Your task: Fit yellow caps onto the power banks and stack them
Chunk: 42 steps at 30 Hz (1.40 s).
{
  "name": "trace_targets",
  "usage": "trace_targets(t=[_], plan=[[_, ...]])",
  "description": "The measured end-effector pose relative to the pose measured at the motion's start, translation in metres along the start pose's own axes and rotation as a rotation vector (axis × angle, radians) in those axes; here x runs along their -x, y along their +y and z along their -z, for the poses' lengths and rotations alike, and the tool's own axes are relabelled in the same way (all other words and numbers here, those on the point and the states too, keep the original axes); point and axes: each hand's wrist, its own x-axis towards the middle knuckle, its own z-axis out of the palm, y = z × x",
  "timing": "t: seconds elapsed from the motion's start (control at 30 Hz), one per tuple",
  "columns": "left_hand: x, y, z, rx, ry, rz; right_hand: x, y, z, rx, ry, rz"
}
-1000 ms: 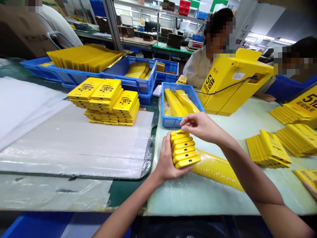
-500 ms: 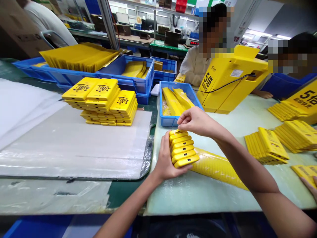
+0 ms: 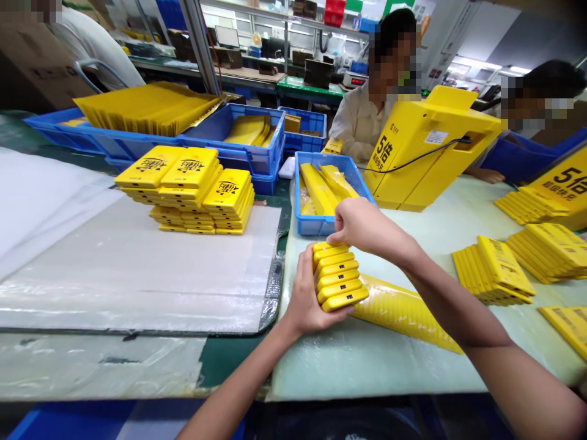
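Observation:
Several yellow power banks (image 3: 342,286), stacked in a tilted pile with their port ends toward me, are gripped by my left hand (image 3: 306,293). Its fingers wrap the left side and its thumb lies under the pile. At the top of that pile is my right hand (image 3: 364,229), fingers curled and thumb tip touching the uppermost power bank. Whatever it may pinch is hidden. Under and right of the pile a yellow ribbed sheet (image 3: 408,315) in clear, shiny film lies on the pale green mat (image 3: 367,360).
A blue bin (image 3: 316,226) with yellow strips stands just behind my hands. To the left, more power banks (image 3: 192,189) are piled on a white board. Yellow stacks (image 3: 493,269) lie at the right. Beyond the yellow charging cabinet (image 3: 426,153) sits a person (image 3: 362,116).
My right hand has turned slightly and its thumb has come down onto the top power bank. My left hand keeps its hold. Another person's hand has left the right edge.

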Motion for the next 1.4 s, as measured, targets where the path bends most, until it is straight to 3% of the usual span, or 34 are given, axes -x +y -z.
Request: trace_targets(t=[0.07,0.17,0.23,0.33,0.47,0.6,0.73,0.9,1.03,1.17,1.23,1.4], plan=[[-0.001,-0.001,0.002,-0.002,-0.009,0.017,-0.006,0.017,0.002,-0.053,-0.032,0.03],[-0.004,-0.003,0.004,0.026,-0.026,0.05,-0.01,0.045,0.0,-0.364,-0.301,0.115],[-0.006,-0.006,0.005,0.062,-0.028,0.059,-0.009,0.06,-0.009,-0.585,-0.408,0.167],[-0.007,-0.01,0.005,0.11,-0.036,0.067,-0.006,0.072,-0.034,-0.746,-0.307,0.166],[-0.006,-0.014,0.007,0.159,-0.069,0.085,-0.005,0.076,-0.059,-0.763,-0.243,0.123],[-0.005,-0.015,0.011,0.158,-0.094,0.083,0.001,0.078,-0.056,-0.9,-0.145,0.19],[-0.006,-0.015,0.012,0.127,-0.091,0.096,0.013,0.075,-0.048,-1.005,-0.207,0.253],[-0.004,-0.016,0.012,0.125,-0.093,0.082,0.018,0.065,-0.056,-1.014,-0.127,0.202],[-0.003,-0.015,0.013,0.137,-0.099,0.067,0.013,0.075,-0.063,-0.99,-0.072,0.173],[-0.007,-0.011,0.014,0.144,-0.1,0.046,0.009,0.098,-0.078,-0.637,0.036,-0.085],[-0.008,-0.009,0.015,0.14,-0.103,0.043,0.009,0.105,-0.091,-0.482,0.015,-0.16],[-0.006,-0.011,0.014,0.113,-0.09,0.037,0.01,0.104,-0.111,-0.41,-0.083,-0.18]])
